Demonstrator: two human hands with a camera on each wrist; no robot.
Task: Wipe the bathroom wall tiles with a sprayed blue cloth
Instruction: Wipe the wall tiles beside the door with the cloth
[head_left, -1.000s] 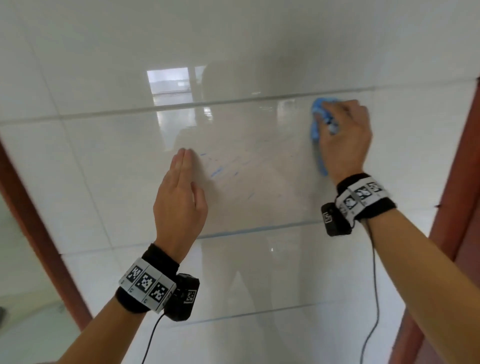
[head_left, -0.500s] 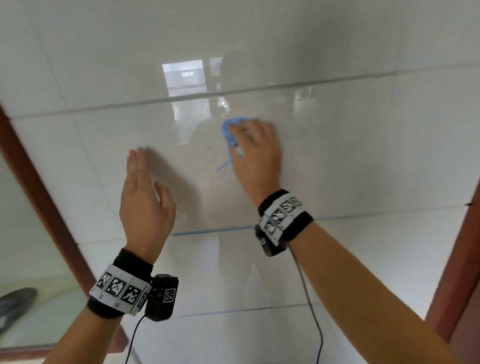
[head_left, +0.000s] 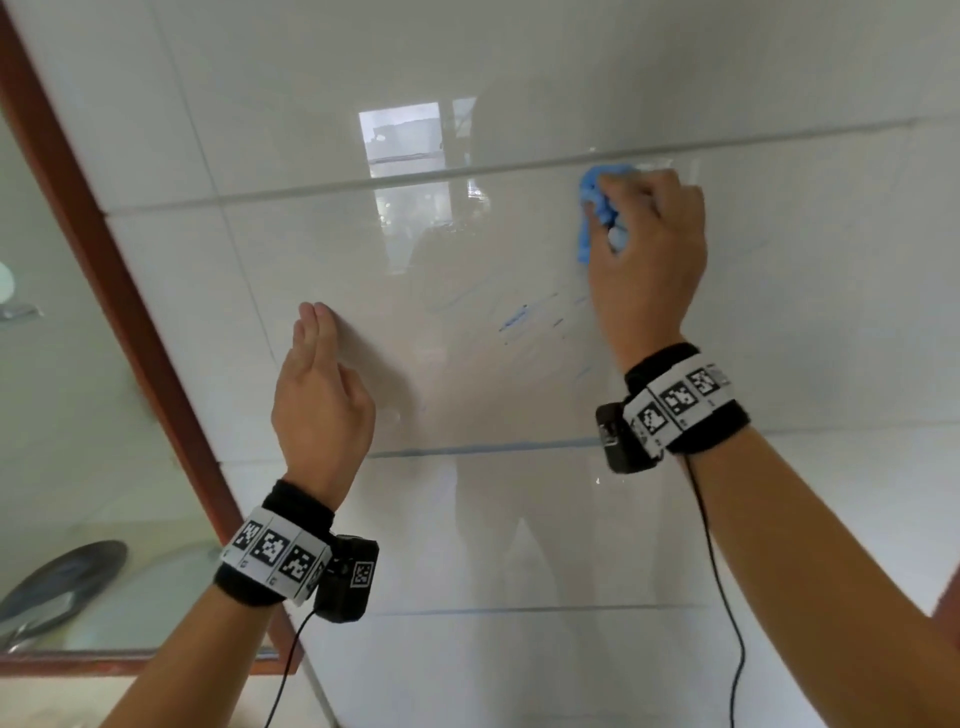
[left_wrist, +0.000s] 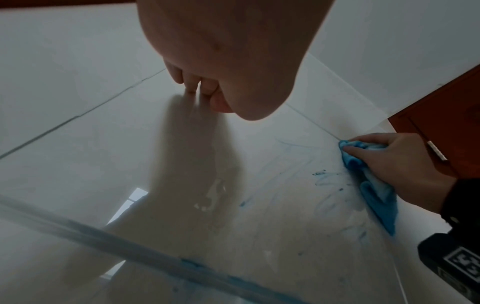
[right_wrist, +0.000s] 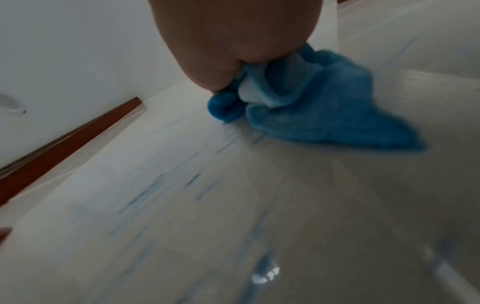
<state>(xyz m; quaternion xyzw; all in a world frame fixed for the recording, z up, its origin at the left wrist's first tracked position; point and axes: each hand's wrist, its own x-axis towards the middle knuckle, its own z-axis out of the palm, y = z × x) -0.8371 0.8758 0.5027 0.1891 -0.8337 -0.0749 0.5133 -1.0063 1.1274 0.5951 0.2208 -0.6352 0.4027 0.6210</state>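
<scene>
Up high, right hand (head_left: 649, 249) grip bunches blue cloth (head_left: 597, 202) against tiles (head_left: 467, 270); left hand (head_left: 319, 395) flat, fingers straight

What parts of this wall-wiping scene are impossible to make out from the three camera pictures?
- Head view: the right hand covers most of the blue cloth, so where it touches the wall tiles is hidden.
- Right wrist view: motion blur smears the blue marks; their shape is unclear.
- Left wrist view: the palm of the left hand hides most of its fingers.
- Head view: the reflection in the tiles is too faint to read.
</scene>
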